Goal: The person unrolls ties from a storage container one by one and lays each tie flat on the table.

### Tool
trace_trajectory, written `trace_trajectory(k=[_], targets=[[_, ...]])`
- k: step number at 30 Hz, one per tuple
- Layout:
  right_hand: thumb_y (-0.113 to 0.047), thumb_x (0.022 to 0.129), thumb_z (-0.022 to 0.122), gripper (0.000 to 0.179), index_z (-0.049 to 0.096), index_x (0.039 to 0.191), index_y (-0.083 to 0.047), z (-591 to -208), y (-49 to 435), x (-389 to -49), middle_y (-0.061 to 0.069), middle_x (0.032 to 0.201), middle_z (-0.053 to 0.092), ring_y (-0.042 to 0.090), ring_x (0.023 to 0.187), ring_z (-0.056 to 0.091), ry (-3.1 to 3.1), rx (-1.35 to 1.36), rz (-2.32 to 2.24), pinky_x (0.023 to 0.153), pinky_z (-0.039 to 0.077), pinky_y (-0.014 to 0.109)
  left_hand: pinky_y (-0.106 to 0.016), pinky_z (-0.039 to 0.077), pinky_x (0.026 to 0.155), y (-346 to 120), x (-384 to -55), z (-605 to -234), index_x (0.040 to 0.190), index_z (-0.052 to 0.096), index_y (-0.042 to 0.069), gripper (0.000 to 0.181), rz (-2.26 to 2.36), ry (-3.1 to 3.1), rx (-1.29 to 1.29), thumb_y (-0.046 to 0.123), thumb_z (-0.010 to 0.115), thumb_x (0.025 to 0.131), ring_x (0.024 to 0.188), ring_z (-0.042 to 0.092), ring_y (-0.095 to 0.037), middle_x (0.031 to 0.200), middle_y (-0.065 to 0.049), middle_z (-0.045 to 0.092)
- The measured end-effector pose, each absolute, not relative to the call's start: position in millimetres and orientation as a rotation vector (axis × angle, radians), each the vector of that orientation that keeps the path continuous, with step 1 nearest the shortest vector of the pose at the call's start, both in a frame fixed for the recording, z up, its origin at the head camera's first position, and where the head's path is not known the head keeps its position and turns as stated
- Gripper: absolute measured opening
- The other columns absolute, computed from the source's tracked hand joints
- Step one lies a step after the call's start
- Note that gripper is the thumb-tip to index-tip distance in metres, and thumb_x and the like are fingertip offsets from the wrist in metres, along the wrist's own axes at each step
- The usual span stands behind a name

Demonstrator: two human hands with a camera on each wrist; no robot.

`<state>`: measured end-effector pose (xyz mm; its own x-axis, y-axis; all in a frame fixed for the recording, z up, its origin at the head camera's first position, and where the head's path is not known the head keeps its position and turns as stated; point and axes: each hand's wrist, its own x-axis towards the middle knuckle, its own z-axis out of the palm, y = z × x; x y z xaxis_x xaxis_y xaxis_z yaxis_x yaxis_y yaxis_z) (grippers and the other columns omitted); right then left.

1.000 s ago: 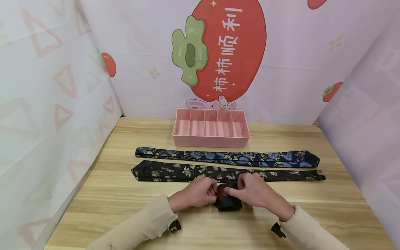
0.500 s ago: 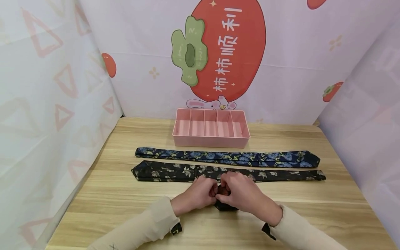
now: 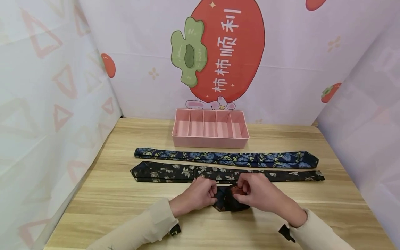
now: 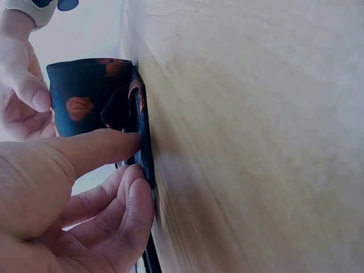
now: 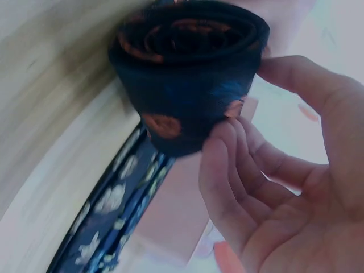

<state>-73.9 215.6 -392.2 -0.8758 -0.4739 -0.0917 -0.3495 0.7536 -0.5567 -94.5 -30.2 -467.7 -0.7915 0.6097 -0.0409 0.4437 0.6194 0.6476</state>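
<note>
A dark necktie with orange-red motifs is coiled into a roll, and its flat end lies on the table to the left of the roll. That flat end is pinched between thumb and fingers by my left hand. My right hand grips the roll from the right, with thumb and fingertips on its side. In the right wrist view, the roll shows its spiral layers from one end. The left wrist view has the thumb on the tie end close to the table.
Just beyond my hands lies a black floral necktie, stretched out crosswise. Behind it lies a navy necktie with blue and yellow motifs. A pink box with several compartments stands farther back, before a printed cloth backdrop.
My right hand shifted left, then back right with the roll. More of the flat tie end shows now between the hands. The left hand has barely moved.
</note>
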Motion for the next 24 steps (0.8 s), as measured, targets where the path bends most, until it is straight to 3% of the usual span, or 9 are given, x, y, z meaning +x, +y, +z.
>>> trace_trajectory(k=[9,16,24], targets=[[-0.027,0.093,0.08,0.019,0.068,0.094,-0.012,-390,239,-79,-0.009,0.076,0.061,0.0,0.064,0.053,2.611,-0.612,-0.834,0.061,0.048,0.022,-0.018,0.054,0.072,-46,-94,-462,0.085,0.07,0.014,0.016,0.952,2.559,0.811,0.01,0.086,0.086,0.066,0.06,0.007,0.076,0.01,0.071],[-0.015,0.093,0.08,0.011,0.07,0.094,-0.012,-382,220,-82,-0.009,0.078,0.063,-0.001,0.067,0.056,2.629,-0.716,-0.895,0.062,0.052,0.021,-0.015,0.052,0.067,-37,-89,-454,0.085,0.071,0.013,0.009,1.041,2.535,0.843,0.012,0.074,0.094,0.063,0.058,0.008,0.073,0.012,0.069],[-0.013,0.092,0.082,0.011,0.071,0.094,-0.012,-390,199,-82,-0.009,0.08,0.062,-0.004,0.068,0.053,2.613,-0.898,-0.814,0.062,0.052,0.019,-0.014,0.05,0.066,-24,-90,-460,0.088,0.07,0.014,0.012,0.982,2.519,0.828,0.021,0.077,0.092,0.063,0.058,0.006,0.073,0.013,0.067]])
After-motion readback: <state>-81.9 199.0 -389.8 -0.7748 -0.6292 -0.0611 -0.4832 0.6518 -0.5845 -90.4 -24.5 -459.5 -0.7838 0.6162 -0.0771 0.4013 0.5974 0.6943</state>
